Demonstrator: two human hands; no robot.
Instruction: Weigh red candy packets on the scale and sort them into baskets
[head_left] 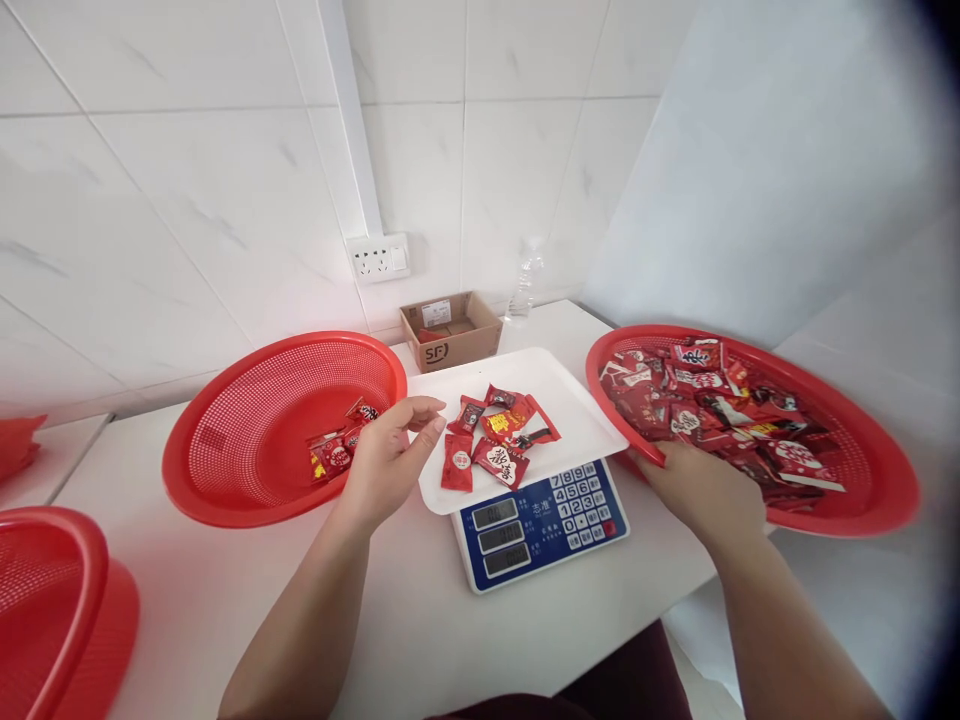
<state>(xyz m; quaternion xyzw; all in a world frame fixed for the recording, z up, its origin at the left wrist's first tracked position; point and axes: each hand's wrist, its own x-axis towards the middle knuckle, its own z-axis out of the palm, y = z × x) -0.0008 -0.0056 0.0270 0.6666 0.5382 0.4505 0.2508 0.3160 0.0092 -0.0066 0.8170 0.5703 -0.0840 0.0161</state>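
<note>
My left hand (394, 455) is held above the left side of a white weighing tray (577, 410), fingers and thumb a little apart with nothing between them. Several small red candy packets (502, 455) lie in the tray, which sits on a scale with a blue keypad panel (536, 525). My right hand (697, 490) grips the near left rim of a red plastic basket (877, 500), heaped with red wrapped packets (705, 400). To the left, a perforated red basket (247, 430) holds a few packets (330, 455), partly hidden behind my left hand.
A small cardboard box (450, 330) and a clear plastic bottle (525, 285) stand by the tiled wall under a socket (379, 258). Another red basket (67, 610) is at the lower left. The table's front edge runs beneath the right basket.
</note>
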